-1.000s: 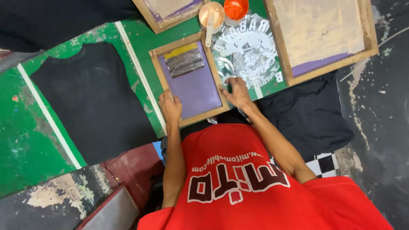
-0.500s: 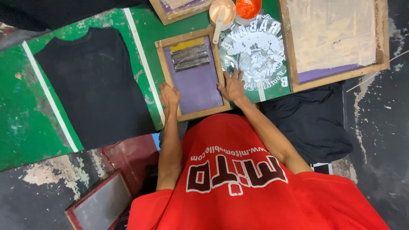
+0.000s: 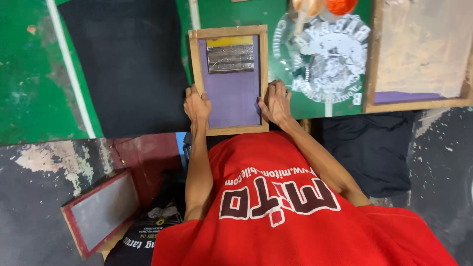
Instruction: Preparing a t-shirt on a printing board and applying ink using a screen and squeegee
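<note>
A small wooden-framed printing screen (image 3: 231,79) with purple mesh lies on the green table (image 3: 29,74). A grey smeared patch and a yellow strip mark its far end. My left hand (image 3: 197,104) grips the frame's left rail near the front corner. My right hand (image 3: 276,102) grips the right rail opposite it. A black shirt (image 3: 128,64) is spread flat on the table just left of the frame. My red shirt fills the lower view.
A larger wooden screen (image 3: 419,54) lies at the right. A white round print stain (image 3: 327,59) marks the table beside it, with two small cups at the top edge. Dark cloth (image 3: 374,148) hangs off the table's front. A red-framed screen (image 3: 101,212) leans below left.
The view has shifted closer and down. The small frame now lies squarer to me, and both hands have settled on its side rails near the front.
</note>
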